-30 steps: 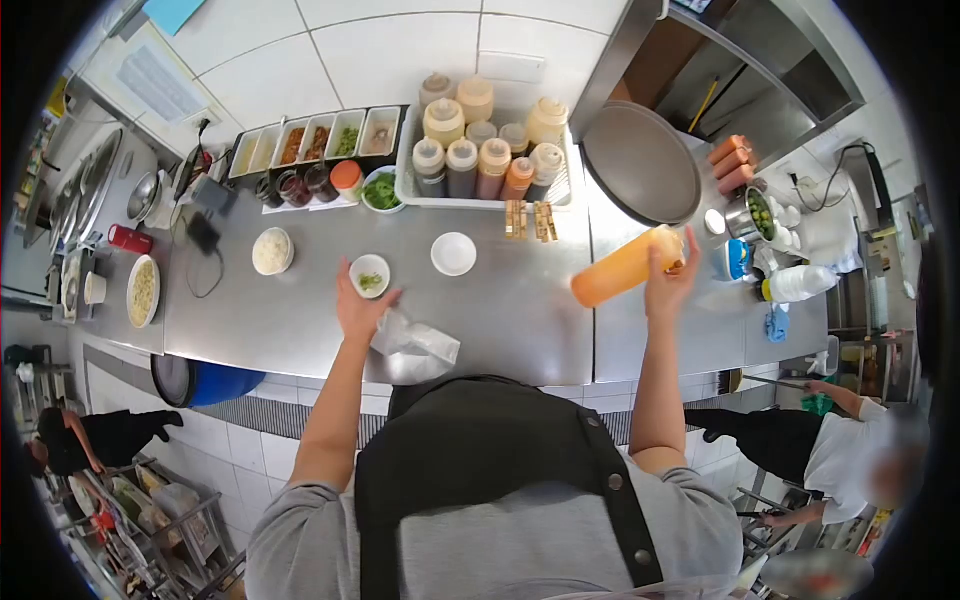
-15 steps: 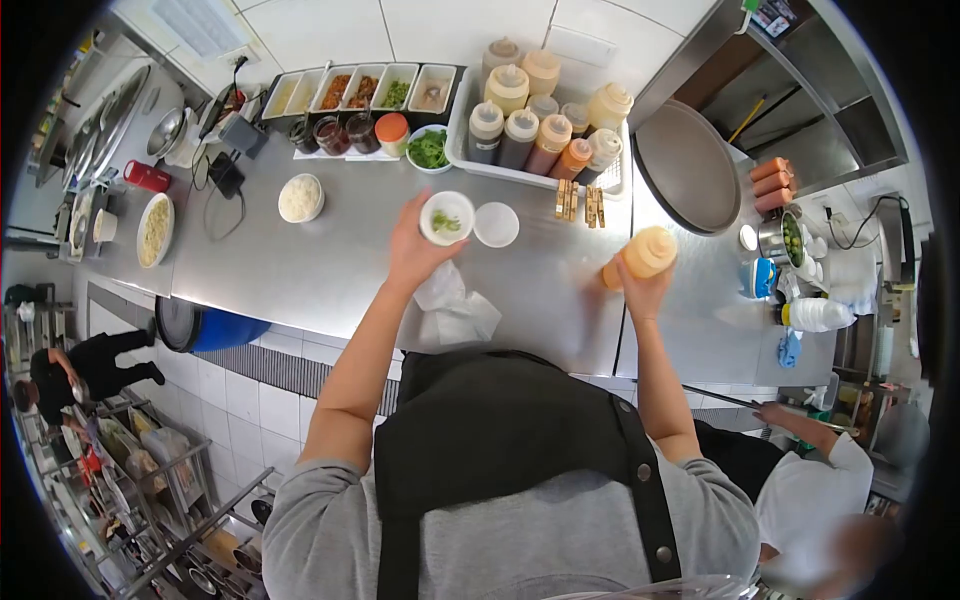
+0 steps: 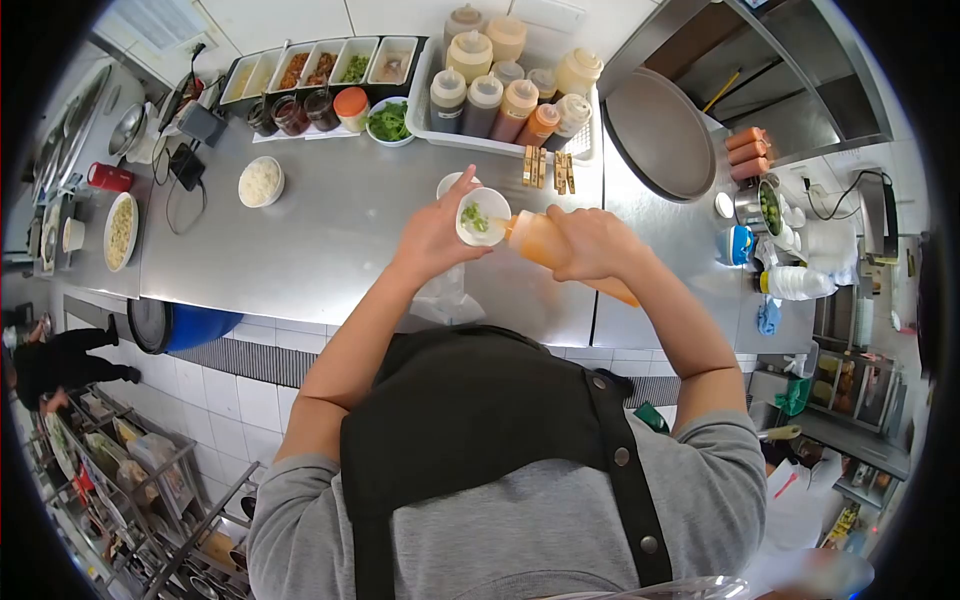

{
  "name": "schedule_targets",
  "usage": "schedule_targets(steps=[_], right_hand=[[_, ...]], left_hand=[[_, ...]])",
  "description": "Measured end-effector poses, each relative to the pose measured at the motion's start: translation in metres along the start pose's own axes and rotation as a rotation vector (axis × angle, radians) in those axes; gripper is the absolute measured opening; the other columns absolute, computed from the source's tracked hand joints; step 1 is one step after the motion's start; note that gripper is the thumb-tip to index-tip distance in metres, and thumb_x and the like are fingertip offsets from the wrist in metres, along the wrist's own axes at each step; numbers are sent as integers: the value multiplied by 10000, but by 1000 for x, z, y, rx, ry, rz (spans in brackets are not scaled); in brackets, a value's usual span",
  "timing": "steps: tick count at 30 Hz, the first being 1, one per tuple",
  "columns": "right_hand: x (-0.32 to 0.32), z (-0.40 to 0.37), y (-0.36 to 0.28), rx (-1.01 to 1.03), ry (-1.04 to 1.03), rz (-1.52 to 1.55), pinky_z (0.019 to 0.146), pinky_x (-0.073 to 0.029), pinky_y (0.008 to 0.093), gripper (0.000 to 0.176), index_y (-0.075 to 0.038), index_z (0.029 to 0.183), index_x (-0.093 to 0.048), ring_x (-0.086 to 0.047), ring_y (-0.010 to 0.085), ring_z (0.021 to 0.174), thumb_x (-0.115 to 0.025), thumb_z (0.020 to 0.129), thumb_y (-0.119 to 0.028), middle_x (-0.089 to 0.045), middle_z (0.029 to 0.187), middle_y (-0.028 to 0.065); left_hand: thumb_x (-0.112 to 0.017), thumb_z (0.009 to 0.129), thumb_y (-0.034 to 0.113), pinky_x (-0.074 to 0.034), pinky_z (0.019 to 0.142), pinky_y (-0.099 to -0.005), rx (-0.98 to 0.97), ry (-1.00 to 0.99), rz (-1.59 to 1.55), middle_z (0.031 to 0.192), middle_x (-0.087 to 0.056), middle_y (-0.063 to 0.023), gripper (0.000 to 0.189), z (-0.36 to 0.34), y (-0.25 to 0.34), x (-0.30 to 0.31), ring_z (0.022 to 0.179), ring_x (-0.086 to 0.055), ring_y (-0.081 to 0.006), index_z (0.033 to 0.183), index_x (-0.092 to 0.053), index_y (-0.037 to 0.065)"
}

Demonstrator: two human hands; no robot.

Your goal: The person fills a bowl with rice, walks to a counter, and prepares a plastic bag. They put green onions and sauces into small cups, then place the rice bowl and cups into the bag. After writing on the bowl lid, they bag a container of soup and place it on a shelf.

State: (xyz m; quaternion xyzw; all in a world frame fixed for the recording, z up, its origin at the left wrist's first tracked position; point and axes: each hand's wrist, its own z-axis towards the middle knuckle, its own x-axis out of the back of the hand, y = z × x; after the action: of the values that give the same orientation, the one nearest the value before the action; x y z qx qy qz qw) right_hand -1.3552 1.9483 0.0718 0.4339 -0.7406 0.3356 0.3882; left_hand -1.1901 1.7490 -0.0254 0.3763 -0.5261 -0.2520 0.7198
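Note:
My left hand (image 3: 432,232) grips a small white cup (image 3: 484,217), tilted toward the right, with chopped green pieces inside. My right hand (image 3: 592,245) is wrapped around an orange squeeze bottle (image 3: 538,240) tipped on its side, its nozzle at the cup's rim. Whether sauce is flowing I cannot make out. Partly behind the cup and my left fingers, a white round lid (image 3: 452,184) lies on the steel counter (image 3: 330,235). Crumpled white paper or plastic (image 3: 448,300) rests below my left wrist.
Behind stands a white basket (image 3: 480,142) of squeeze bottles with clothespins (image 3: 548,170) at its front. Left of it are topping tubs (image 3: 355,68), jars and a bowl of greens (image 3: 390,122). A rice bowl (image 3: 261,182) sits left; a round grey tray (image 3: 660,135) leans at right.
My right hand has swung left and turned the bottle over to the cup. My left hand has tilted the cup toward it. The view has shifted slightly.

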Motion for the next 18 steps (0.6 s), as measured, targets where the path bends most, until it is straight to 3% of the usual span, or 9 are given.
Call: schedule_targets(steps=[4, 18], right_hand=[[3, 7, 1, 2, -133, -49, 818, -547, 470, 666, 3, 1137, -541, -684, 382, 899, -829, 639, -332, -692, 907, 208], [13, 14, 7, -66, -281, -89, 859, -555, 460, 598, 0, 1133, -582, -681, 365, 1014, -838, 670, -279, -697, 1032, 205]], left_hand=[[-881, 632, 293, -549, 867, -446, 49, -63, 56, 1316, -634, -62, 1172, -3, -2, -8, 1029, -661, -369, 1576, -198, 163], [-889, 618, 295, -540, 877, -454, 46, -4, -63, 1285, -648, -91, 1154, -5, -13, -27, 1040, -658, -374, 1558, -241, 136]])
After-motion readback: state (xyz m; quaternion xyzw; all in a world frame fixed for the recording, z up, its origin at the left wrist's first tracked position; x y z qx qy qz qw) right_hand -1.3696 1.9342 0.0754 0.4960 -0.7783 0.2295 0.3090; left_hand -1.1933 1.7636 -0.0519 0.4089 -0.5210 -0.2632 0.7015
